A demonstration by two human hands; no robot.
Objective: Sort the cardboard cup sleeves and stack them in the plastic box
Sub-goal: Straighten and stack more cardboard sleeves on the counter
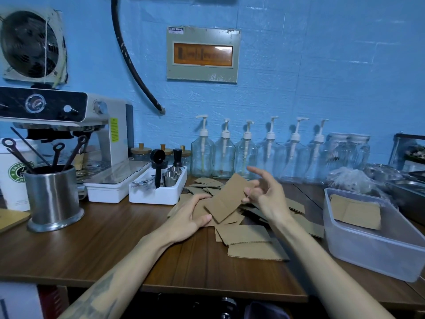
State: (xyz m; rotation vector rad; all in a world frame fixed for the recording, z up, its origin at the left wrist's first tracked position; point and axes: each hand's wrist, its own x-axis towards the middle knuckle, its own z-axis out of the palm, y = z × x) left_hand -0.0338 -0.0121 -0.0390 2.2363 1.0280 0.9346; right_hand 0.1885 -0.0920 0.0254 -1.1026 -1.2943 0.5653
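Several flat brown cardboard cup sleeves lie in a loose pile [250, 240] on the wooden counter. My right hand [264, 194] pinches the far end of one sleeve [226, 199], held tilted above the pile, with its index finger stretched out. My left hand [190, 215] grips a small bundle of sleeves [200, 209] at the pile's left side, thumb on top. A clear plastic box [377, 249] stands at the right, and a few sleeves [356, 211] lie flat inside it.
A white organiser tray [158, 192] with scoop and steel cups stands behind the pile. A row of glass pump bottles [225, 155] lines the wall. A steel utensil cup [54, 199] and an espresso machine [76, 125] are at the left. A crumpled plastic bag [351, 180] lies behind the box.
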